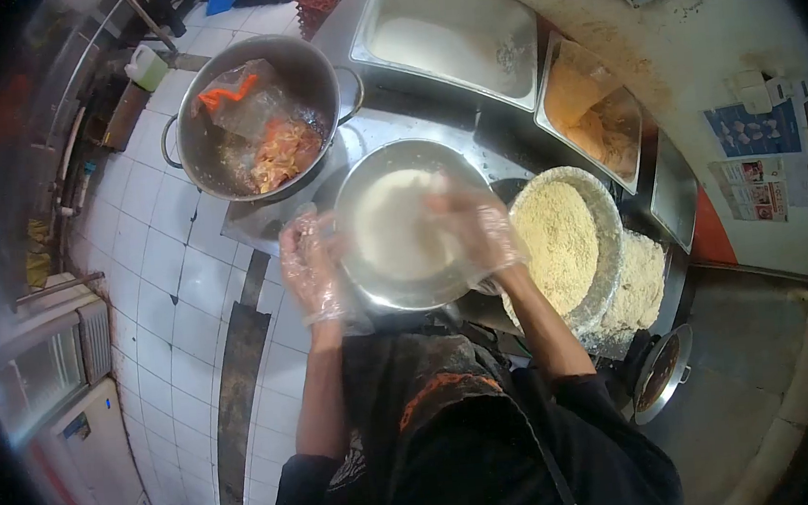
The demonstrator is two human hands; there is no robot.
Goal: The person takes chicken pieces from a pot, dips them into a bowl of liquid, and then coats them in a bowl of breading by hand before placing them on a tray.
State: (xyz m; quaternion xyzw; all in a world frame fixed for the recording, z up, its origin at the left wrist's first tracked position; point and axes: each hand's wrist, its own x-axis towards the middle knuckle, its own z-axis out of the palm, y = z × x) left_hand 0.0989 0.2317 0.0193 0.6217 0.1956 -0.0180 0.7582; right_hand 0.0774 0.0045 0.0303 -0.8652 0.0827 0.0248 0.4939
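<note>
A round metal bowl [365, 287] with a smooth off-white liquid [402, 224] sits in front of me. My left hand [312, 264], in a clear plastic glove, is at the bowl's left rim, fingers loosely bent and apart; no object shows in it. Over the right side of the bowl is my right hand [478, 228], gloved the same way. Motion smears its fingers, which reach above the liquid. Close to its right stands a large tub [611, 269] of pale yellow crumbs [555, 241].
At the upper left, a deep pot [309, 70] holds reddish pieces and a plastic bag [245, 99]. Behind the bowl stand a steel pan [444, 31] with whitish contents and a bin of orange powder [583, 110]. A floury heap [636, 282] and a dark-filled pan [665, 374] lie right.
</note>
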